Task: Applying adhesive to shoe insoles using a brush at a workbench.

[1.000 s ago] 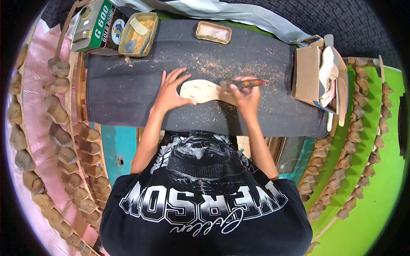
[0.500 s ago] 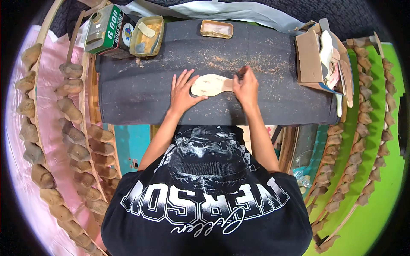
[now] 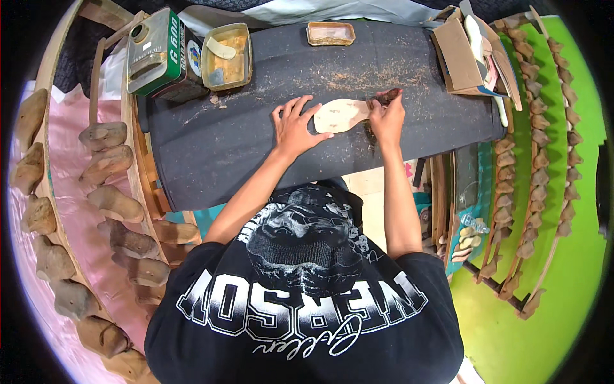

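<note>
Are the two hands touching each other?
Apart. The head view shows the pale sole-shaped piece in the gap between the left hand and right hand.

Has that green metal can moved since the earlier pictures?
No. Judged against the table, the green can still stands at its far left, just left of the yellowish tub; the camera view itself has shifted.
</note>
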Motion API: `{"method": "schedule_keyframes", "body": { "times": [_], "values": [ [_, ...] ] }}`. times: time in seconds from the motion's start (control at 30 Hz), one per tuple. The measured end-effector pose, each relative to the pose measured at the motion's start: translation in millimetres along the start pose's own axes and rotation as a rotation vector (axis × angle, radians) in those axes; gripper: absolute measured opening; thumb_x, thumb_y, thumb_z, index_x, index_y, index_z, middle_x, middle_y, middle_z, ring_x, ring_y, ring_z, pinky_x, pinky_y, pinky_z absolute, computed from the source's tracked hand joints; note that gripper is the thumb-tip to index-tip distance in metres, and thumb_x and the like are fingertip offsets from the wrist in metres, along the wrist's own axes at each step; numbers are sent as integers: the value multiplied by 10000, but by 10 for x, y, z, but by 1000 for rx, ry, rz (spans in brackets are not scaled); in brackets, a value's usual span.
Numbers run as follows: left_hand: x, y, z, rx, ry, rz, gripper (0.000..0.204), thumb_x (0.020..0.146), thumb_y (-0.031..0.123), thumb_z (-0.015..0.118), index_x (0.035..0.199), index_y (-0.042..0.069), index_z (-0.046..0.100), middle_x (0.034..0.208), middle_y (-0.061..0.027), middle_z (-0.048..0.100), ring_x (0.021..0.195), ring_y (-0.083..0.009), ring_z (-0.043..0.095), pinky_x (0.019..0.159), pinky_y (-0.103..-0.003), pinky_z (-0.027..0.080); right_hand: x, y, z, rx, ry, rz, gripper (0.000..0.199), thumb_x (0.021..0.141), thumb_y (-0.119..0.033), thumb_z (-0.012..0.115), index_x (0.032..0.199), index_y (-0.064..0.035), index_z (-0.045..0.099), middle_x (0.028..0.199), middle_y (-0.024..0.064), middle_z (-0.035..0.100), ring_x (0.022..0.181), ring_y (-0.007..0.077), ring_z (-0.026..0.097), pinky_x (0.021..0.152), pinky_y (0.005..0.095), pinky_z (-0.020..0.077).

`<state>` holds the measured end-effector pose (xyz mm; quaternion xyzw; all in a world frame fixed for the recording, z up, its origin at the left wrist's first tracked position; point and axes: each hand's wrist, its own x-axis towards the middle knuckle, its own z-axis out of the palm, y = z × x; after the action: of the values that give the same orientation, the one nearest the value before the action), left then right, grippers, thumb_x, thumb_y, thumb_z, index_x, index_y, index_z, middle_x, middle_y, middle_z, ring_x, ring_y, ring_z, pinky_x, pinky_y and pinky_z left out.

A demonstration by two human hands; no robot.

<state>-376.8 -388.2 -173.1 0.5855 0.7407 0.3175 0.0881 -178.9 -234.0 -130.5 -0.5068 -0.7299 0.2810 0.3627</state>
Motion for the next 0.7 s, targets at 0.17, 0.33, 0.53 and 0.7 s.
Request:
{"method": "schedule_keyframes", "body": {
  "times": [0.17,0.33,0.53,0.7],
  "values": [
    [-31,-182,125,73,-4,28,782,687,597,900,1346,210,734,1528,1,560,1458,-247,444,1276,-625,106,-738,-762,543,-278,-162,-298,244,810,28,657,1042,-42,624,984,153,652,936,385,657,784,472,534],
    [-27,-143,88,42,-34,17,794,720,587,877,1396,210,699,1558,-31,538,1511,-259,401,1283,-669,41,-901,-569,529,88,-120,-162,193,863,47,682,1043,-14,651,954,155,705,884,354,709,799,442,559],
    [21,-49,-37,39,-87,24,799,729,611,874,1392,200,702,1544,-39,543,1518,-256,379,1286,-667,30,-352,175,-104,39,239,34,156,940,31,710,1091,34,672,984,184,762,866,257,767,795,364,586],
    [10,-107,12,47,-64,40,800,729,590,872,1406,206,688,1542,-33,541,1504,-265,397,1283,-670,49,-841,-467,421,-116,-54,-133,287,841,40,700,1116,-29,658,959,162,697,918,408,704,816,443,573]
  ]
}}
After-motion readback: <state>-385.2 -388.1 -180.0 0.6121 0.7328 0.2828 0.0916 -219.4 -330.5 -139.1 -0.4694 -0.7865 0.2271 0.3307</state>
